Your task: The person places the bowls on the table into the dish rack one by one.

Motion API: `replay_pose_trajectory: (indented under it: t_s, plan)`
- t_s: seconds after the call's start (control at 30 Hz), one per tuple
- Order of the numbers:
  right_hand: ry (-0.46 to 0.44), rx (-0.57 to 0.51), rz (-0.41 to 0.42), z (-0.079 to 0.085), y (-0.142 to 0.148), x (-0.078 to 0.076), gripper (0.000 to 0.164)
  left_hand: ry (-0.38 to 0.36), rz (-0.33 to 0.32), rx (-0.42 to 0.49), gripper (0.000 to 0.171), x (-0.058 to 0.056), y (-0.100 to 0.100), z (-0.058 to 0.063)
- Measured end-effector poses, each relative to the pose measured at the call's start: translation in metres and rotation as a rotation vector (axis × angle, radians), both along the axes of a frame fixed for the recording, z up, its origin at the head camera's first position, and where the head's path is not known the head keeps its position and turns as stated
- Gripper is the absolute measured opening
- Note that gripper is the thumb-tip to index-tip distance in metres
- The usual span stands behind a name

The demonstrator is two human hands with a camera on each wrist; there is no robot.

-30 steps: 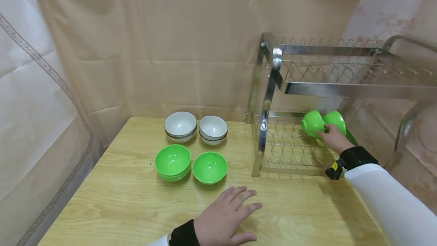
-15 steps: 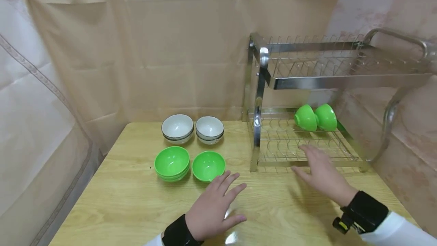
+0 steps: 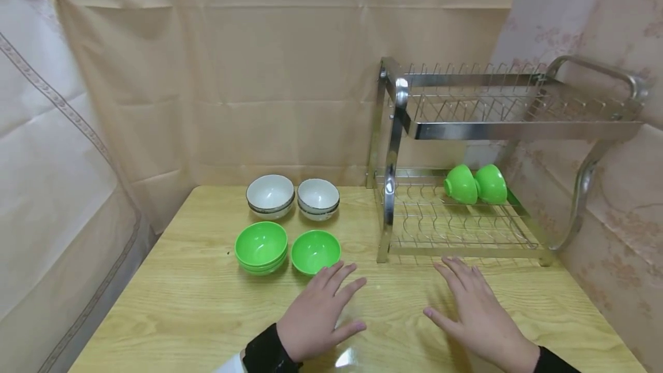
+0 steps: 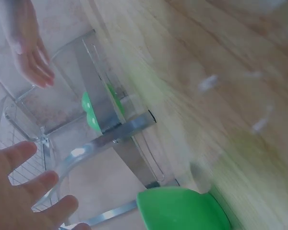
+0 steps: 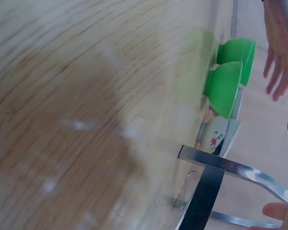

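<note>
My left hand (image 3: 317, 316) hovers over the table with spread fingers, just in front of a single green bowl (image 3: 315, 251); it holds nothing. To its left stands a stack of green bowls (image 3: 261, 244). My right hand (image 3: 477, 316), fingers apart and holding nothing, is in front of the metal dish rack (image 3: 461, 252). On the rack's lower tier two green bowls, a left one (image 3: 460, 185) and a right one (image 3: 491, 184), lean on their sides, one against the other. The left wrist view shows a green bowl (image 4: 180, 211) near the left fingers.
Behind the green bowls are two stacks of white dark-rimmed bowls, a larger one (image 3: 270, 194) and a smaller one (image 3: 318, 197). The rack's upper tier (image 3: 487, 102) overhangs the lower one. Cloth (image 3: 279, 73) hangs behind the wooden table (image 3: 171, 304).
My right hand has let go of the green bowl on the lower tier and drawn back toward the table's front. My left hand has shifted slightly left and away from me.
</note>
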State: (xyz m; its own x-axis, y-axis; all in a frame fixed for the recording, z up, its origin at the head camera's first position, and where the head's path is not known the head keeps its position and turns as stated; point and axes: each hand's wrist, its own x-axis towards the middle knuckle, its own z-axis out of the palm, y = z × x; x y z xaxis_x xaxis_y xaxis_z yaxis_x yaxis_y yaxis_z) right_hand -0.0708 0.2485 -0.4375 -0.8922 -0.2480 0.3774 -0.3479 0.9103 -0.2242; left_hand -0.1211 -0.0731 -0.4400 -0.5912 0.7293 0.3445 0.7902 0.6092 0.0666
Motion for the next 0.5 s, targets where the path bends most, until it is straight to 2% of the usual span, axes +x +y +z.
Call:
replay_pose_trajectory:
  t_s: [0.1,0.37,0.5]
  plan:
    - [0.005,0.002,0.003,0.001,-0.001,0.003,0.082,-0.021,0.033,-0.012,0.066,-0.010,-0.003,-0.002]
    - [0.077,0.015,0.038,0.003,-0.006,0.011,0.082,-0.047,0.178,-0.054,0.058,-0.051,-0.017,-0.011]
    - [0.079,0.020,0.036,0.003,-0.006,0.014,0.080,-0.054,0.214,-0.084,0.048,-0.063,-0.020,-0.015]
